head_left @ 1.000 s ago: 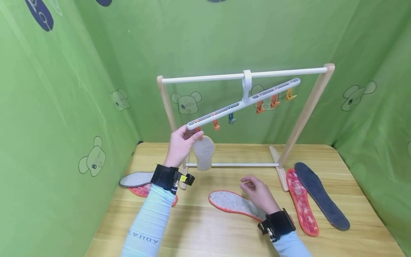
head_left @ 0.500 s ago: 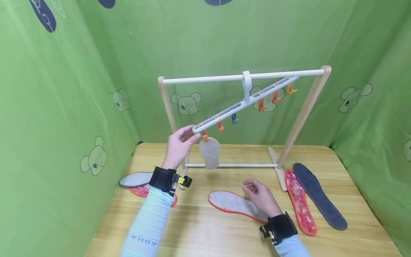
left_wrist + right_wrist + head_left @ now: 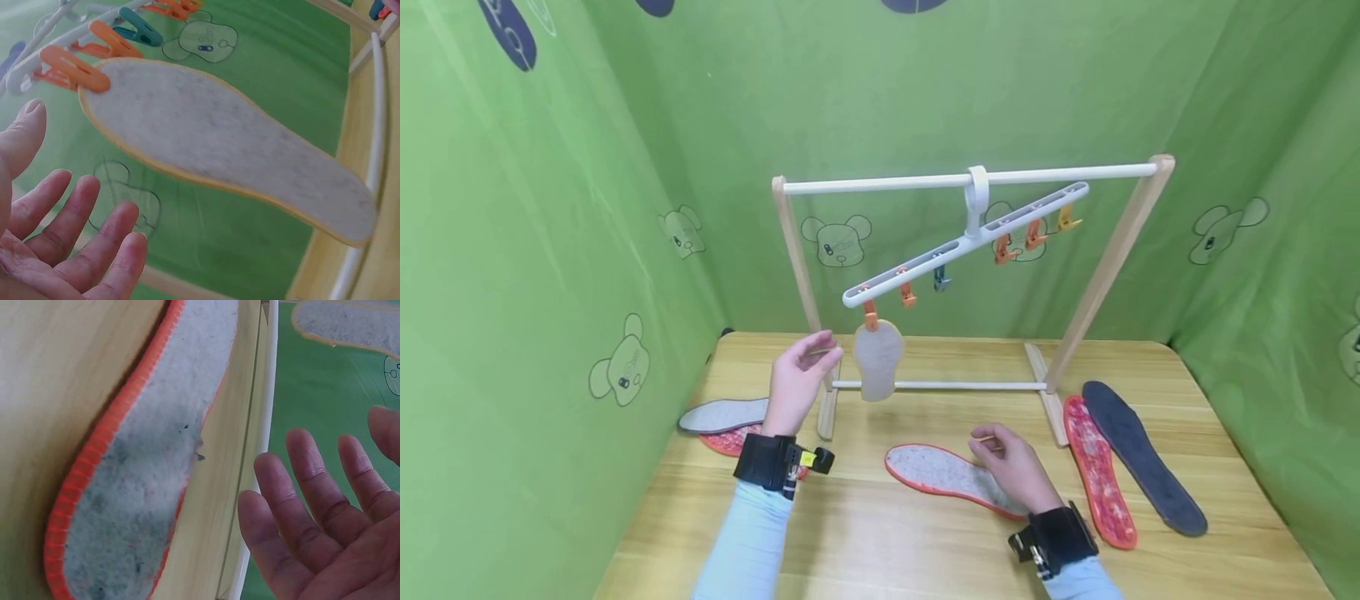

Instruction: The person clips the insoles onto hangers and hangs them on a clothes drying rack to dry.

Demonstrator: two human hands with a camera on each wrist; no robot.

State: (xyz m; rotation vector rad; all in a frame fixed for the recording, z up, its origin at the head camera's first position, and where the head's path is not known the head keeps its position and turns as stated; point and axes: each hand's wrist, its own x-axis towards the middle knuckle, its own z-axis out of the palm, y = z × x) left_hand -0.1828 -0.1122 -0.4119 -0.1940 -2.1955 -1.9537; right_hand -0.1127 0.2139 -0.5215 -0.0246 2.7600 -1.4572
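Note:
A grey insole with a yellow edge [image 3: 878,360] hangs by its top from an orange clip [image 3: 870,315] at the near left end of the white clip hanger [image 3: 925,262]. Just left of the insole, my left hand [image 3: 799,379] is apart from it, fingers relaxed and holding nothing. In the left wrist view the whole hanging insole [image 3: 219,137] shows beside the fingers. My right hand [image 3: 1013,465] hovers over a grey insole with a red edge [image 3: 940,475] lying on the table. Its loose fingers [image 3: 300,462] hold nothing, and the hand hides part of that insole.
The hanger hooks over the top bar of a wooden rack [image 3: 1105,279]. Several other clips on it are bare. A red patterned insole [image 3: 1099,467] and a dark blue insole [image 3: 1142,454] lie at right. Another grey insole [image 3: 722,415] overlaps a red one [image 3: 730,440] at left.
My left hand has let go of the hanger's left end and drawn down and left. The hanger and its insole have swung slightly. The right hand has barely moved.

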